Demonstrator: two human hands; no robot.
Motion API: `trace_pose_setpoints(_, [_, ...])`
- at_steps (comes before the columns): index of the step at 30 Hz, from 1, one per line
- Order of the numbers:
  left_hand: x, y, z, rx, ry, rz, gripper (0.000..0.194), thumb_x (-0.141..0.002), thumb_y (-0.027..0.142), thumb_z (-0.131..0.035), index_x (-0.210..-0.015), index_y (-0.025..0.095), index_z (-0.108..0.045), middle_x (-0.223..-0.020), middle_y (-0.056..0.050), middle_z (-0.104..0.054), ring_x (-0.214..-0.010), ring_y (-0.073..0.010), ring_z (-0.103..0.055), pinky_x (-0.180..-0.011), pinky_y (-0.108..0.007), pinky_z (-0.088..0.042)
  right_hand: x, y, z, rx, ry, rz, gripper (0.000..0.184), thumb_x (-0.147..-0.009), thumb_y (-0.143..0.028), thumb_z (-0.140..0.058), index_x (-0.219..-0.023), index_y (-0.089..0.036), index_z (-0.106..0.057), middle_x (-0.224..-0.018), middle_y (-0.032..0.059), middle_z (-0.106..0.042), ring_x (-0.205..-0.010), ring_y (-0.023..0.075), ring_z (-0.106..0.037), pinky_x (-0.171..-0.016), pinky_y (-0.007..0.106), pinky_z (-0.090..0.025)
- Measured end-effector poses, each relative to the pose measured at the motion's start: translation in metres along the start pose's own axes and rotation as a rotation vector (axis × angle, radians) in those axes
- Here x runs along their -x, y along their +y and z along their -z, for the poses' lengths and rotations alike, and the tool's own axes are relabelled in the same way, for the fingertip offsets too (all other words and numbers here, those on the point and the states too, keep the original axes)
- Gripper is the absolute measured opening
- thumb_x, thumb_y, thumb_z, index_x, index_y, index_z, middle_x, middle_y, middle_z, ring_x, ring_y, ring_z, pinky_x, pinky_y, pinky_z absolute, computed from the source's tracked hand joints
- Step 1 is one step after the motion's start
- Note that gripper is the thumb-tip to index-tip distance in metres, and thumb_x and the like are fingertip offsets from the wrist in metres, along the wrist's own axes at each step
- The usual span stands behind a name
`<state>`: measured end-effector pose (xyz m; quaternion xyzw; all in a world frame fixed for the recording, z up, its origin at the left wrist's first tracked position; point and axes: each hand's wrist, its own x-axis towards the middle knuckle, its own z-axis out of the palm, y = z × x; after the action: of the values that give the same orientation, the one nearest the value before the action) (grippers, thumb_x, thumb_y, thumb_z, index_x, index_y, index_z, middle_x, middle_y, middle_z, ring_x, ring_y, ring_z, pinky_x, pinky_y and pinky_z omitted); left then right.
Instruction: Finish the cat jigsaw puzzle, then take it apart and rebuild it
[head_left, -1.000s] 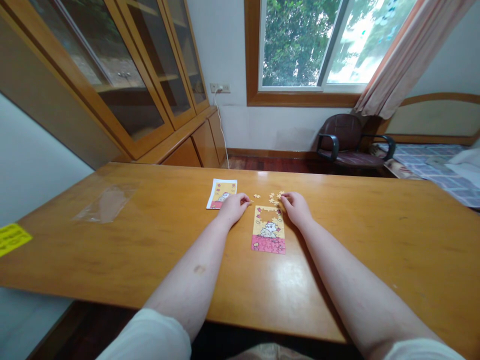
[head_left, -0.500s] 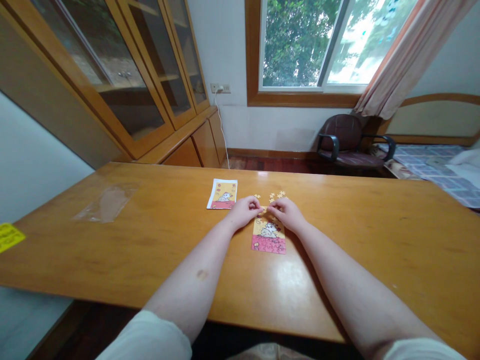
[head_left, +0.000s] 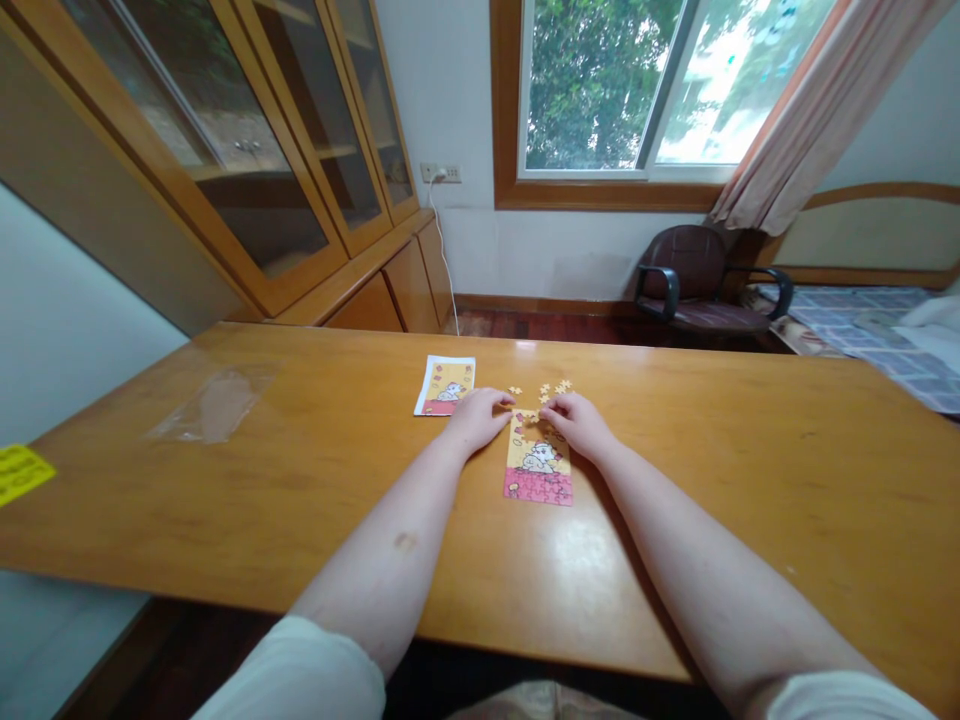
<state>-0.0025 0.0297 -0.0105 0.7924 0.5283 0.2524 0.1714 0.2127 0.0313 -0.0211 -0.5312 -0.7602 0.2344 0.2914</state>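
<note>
A partly assembled jigsaw puzzle [head_left: 538, 487] lies on the wooden table, pink along its near part and yellow above, with a white cartoon animal in the middle. A gap shows in its upper part. My left hand [head_left: 484, 415] is at its upper left corner, fingers apart and holding nothing I can see. At the upper right edge, the fingertips of my right hand [head_left: 576, 422] are pinched together; what they hold, if anything, is too small to make out. Several loose puzzle pieces [head_left: 546, 392] lie just beyond the hands.
A picture card [head_left: 444, 387] with the same design lies left of the puzzle. Farther left is a clear plastic bag [head_left: 217, 405]. A yellow label [head_left: 22, 474] sits at the table's left edge. Beyond the table [head_left: 750, 480] stand a glass-fronted cabinet [head_left: 352, 240] and an office chair [head_left: 694, 275].
My left hand has drawn slightly left and its fingers have parted. My right hand has shifted a little to the right, leaving the puzzle's top edge more visible.
</note>
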Motion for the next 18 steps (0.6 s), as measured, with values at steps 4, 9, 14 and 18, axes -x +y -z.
trace_pose_setpoints(4, [0.0, 0.002, 0.003, -0.127, -0.055, -0.052, 0.023, -0.078, 0.035, -0.063, -0.097, 0.024, -0.072, -0.1, -0.004, -0.068, -0.095, -0.0217, -0.059, -0.089, -0.036, -0.044, -0.001, -0.001, 0.001, 0.075, -0.028, 0.03, 0.017, -0.083, -0.028, -0.057, -0.072, -0.019, -0.067, -0.074, 0.0027, -0.067, -0.073, 0.0154, -0.056, -0.069, 0.025, -0.038])
trace_pose_setpoints(9, [0.001, 0.005, 0.001, -0.154, -0.087, -0.039, 0.025, -0.076, 0.041, -0.066, -0.095, 0.026, -0.074, -0.097, -0.004, -0.067, -0.094, -0.0216, -0.057, -0.087, -0.034, -0.044, 0.001, -0.007, 0.003, 0.12, -0.081, 0.023, 0.02, -0.083, -0.027, -0.057, -0.069, -0.02, -0.068, -0.071, 0.0014, -0.068, -0.07, 0.0143, -0.057, -0.067, 0.024, -0.037])
trace_pose_setpoints(14, [0.0, 0.003, -0.001, -0.112, -0.098, -0.058, 0.026, -0.076, 0.041, -0.066, -0.097, 0.027, -0.073, -0.095, -0.003, -0.066, -0.094, -0.0204, -0.057, -0.086, -0.032, -0.044, 0.001, -0.013, 0.001, 0.224, -0.089, 0.05, 0.021, -0.084, -0.029, -0.057, -0.069, -0.021, -0.069, -0.074, 0.0019, -0.07, -0.073, 0.0145, -0.057, -0.069, 0.023, -0.037])
trace_pose_setpoints(18, [-0.001, 0.003, -0.001, -0.124, -0.112, -0.069, 0.025, -0.077, 0.043, -0.065, -0.095, 0.028, -0.073, -0.094, -0.003, -0.066, -0.093, -0.0206, -0.057, -0.086, -0.032, -0.043, 0.002, -0.018, -0.002, 0.321, -0.082, 0.072, 0.019, -0.085, -0.031, -0.057, -0.075, -0.022, -0.071, -0.08, 0.0028, -0.071, -0.076, 0.0155, -0.058, -0.073, 0.025, -0.037])
